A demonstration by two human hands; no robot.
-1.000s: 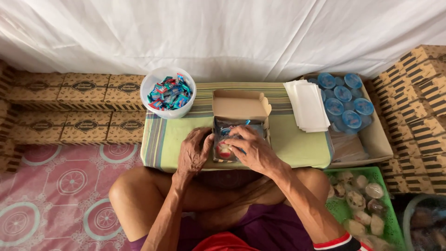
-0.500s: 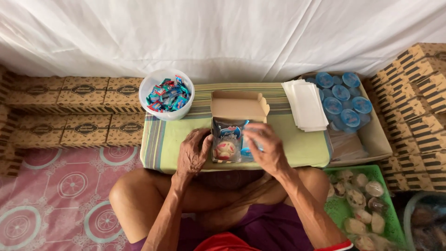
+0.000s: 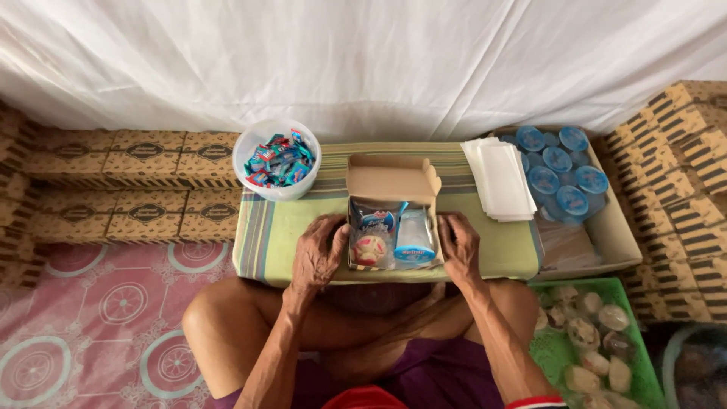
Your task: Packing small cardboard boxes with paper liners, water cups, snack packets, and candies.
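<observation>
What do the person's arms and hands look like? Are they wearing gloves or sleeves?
No gloves. The left hand and right hand are bare, with no rings or watch that I can see. Both arms are bare along their length. Only near the bottom edge does a sleeve cuff show, striped red, white and dark.

My left hand (image 3: 318, 251) and right hand (image 3: 459, 244) flank the open box (image 3: 394, 220), so I see no room at its sides. Its raised lid (image 3: 394, 178) blocks the far side. Bare striped cloth (image 3: 265, 242) gives me passage on the left, up to the candy bowl (image 3: 277, 160) at the far left. On the right, a strip of cloth stays open near the white packet stack (image 3: 500, 180), with the tray of blue-lidded cups (image 3: 560, 170) beyond
</observation>
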